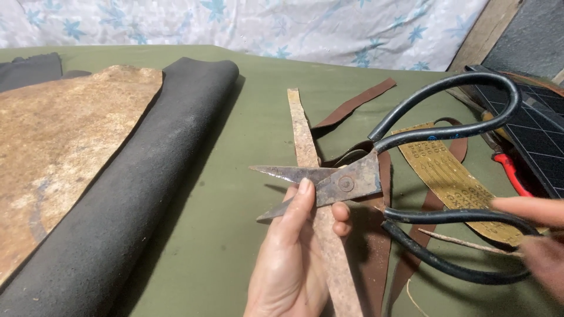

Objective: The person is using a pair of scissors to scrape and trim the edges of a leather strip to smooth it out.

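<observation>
Large old shears with rusty blades and big black loop handles are held open over a green cloth. My right hand, at the right edge, grips the lower black handle loop. My left hand holds a long thin strip of brownish leather that runs away from me. The thumb lies up against the blades near the pivot. The strip passes between the open blades.
A thick roll of dark leather with a tan, mottled underside lies at left. Brown leather strips, a yellowish ruler strip, a red-handled tool and a dark gridded cutting mat lie at right. A patterned cloth hangs behind.
</observation>
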